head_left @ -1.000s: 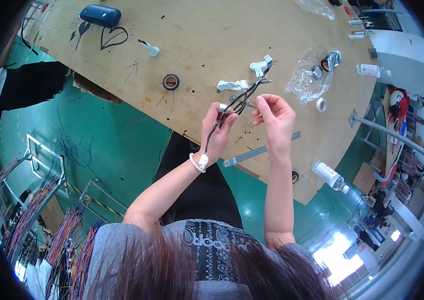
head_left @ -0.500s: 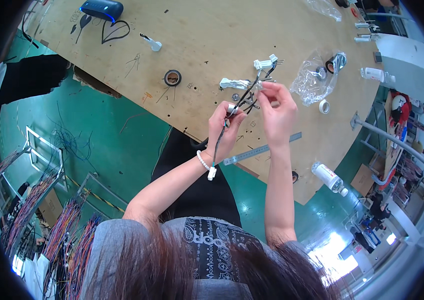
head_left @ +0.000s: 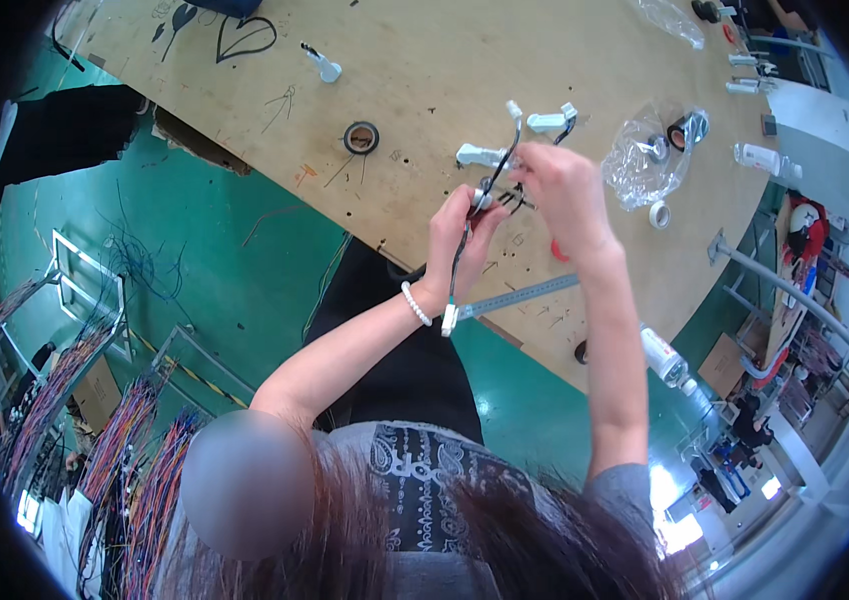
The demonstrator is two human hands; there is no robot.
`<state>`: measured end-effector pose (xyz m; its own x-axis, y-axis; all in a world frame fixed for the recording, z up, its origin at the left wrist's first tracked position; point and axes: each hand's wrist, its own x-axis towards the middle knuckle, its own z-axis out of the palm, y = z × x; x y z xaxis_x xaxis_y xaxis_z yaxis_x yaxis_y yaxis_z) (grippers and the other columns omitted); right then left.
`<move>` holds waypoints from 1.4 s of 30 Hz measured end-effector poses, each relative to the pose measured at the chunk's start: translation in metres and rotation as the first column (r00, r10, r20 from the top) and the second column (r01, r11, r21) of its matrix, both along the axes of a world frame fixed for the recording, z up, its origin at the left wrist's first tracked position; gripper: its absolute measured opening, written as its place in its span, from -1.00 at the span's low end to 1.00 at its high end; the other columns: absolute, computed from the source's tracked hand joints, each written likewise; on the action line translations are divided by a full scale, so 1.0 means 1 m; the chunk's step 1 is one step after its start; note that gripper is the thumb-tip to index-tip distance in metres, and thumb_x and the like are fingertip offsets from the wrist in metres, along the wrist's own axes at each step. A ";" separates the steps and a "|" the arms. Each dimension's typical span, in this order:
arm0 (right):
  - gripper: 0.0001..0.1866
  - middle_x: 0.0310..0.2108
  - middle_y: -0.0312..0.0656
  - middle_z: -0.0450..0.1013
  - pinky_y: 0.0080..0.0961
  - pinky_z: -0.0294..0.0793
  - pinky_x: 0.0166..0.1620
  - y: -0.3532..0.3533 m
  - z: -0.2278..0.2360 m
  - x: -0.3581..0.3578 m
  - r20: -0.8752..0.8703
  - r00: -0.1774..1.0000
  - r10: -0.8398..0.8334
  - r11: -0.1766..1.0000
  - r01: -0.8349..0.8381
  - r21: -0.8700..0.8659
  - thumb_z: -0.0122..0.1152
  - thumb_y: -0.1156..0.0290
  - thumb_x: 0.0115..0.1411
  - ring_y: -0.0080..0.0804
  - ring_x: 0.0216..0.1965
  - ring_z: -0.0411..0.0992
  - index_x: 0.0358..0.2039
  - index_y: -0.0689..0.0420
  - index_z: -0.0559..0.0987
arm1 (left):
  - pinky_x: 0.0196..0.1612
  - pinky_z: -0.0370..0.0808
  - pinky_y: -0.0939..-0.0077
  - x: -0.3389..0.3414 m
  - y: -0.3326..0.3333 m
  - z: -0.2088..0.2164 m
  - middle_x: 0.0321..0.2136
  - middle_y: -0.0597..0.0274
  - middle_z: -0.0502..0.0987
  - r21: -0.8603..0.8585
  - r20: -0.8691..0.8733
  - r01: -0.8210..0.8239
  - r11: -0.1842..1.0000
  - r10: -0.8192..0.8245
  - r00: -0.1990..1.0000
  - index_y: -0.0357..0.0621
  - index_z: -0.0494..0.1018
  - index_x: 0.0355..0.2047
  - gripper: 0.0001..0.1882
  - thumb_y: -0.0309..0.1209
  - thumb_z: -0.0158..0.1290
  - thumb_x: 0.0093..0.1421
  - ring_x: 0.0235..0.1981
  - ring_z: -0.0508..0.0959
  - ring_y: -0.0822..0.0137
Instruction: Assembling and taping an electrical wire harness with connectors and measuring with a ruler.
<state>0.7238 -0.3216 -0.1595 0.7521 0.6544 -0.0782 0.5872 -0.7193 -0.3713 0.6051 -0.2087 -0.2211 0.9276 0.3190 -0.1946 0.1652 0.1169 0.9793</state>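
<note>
In the head view, the black wire bundle (head_left: 510,155) is up in front of the person, over the near side of the wooden table (head_left: 425,60). The left hand (head_left: 457,232) is closed around its middle, with thumb and fingers pinching it. The right hand (head_left: 565,190) is curled up close beside it, fingertips bunched together. Those tips are partly hidden and a bit blurry, so I can't tell if they pinch a wire or just touch one.

It looks partway done to me. A white near plug (head_left: 450,320) is on one end and a small white far plug (head_left: 515,108) is on another. Some short dark wire ends (head_left: 515,200) stick out by the right hand with no plug that I can see, so those seem to be left.

The bundle is long and thin. It runs from the near plug, by the left wrist, up and a little right, away from the person. The far plug points away too.
</note>
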 end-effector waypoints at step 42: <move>-0.66 -0.35 -0.32 0.49 -0.73 0.29 -0.52 -0.027 -0.016 -0.036 -0.714 0.377 -0.589 0.207 0.925 0.318 0.17 0.29 0.30 -0.72 -0.52 0.33 0.01 0.20 0.49 | -0.31 0.37 0.63 -0.018 0.015 -0.018 -0.26 0.31 0.42 -0.249 0.109 0.142 0.958 -0.118 0.987 -0.18 0.28 -0.17 -0.86 -0.44 -0.02 0.34 -0.38 0.36 0.57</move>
